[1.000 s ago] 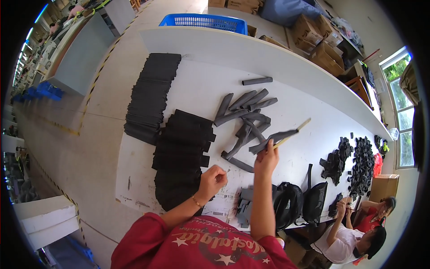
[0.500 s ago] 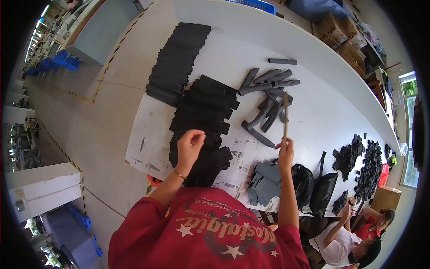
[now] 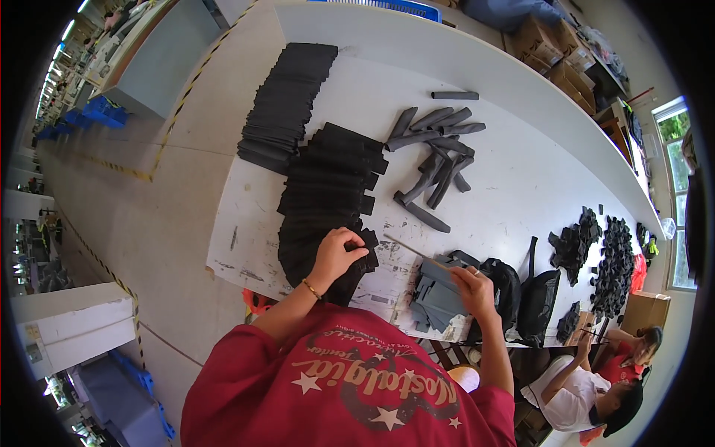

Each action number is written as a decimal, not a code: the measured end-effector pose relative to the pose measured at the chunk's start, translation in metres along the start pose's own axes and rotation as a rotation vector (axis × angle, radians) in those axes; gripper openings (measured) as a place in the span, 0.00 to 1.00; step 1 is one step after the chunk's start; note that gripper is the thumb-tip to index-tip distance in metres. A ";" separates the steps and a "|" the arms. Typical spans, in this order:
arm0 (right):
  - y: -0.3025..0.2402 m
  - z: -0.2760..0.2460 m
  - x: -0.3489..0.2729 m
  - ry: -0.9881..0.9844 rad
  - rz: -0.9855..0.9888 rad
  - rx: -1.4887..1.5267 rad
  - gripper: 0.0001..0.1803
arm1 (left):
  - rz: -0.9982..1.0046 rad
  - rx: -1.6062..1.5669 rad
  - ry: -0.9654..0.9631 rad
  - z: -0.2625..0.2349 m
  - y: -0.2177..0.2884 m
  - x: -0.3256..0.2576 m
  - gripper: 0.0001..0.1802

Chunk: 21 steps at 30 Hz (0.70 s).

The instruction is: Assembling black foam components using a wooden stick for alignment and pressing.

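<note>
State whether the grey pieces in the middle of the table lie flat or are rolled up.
Rolled. The grey pieces show as narrow tubes lying criss-crossed in a loose pile on the white table.

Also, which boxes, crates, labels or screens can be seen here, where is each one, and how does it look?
Cardboard boxes: brown, stacked behind the table's far right edge.
Cardboard box: brown, on the floor at the right, beside the seated person.
Plastic crate: blue, mesh-walled, at the top edge beyond the table.
Plastic bins: blue, far left by the aisle.
Screens or signs: none visible.
</note>
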State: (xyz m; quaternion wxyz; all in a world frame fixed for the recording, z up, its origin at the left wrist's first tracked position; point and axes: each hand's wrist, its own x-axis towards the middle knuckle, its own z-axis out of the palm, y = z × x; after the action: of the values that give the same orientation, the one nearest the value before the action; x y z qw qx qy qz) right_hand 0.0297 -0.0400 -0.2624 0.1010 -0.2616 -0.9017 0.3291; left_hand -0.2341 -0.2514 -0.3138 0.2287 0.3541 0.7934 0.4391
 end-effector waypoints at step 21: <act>-0.042 0.067 0.038 -0.199 -0.145 0.193 0.09 | 0.549 0.119 -0.036 -0.003 0.085 0.015 0.11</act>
State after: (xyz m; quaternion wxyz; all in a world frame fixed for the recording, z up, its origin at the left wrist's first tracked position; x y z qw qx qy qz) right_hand -0.0436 -0.0829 -0.2856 0.0594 -0.1510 -0.8880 0.4304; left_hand -0.2153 -0.2108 -0.2401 0.0940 0.5762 0.6880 0.4310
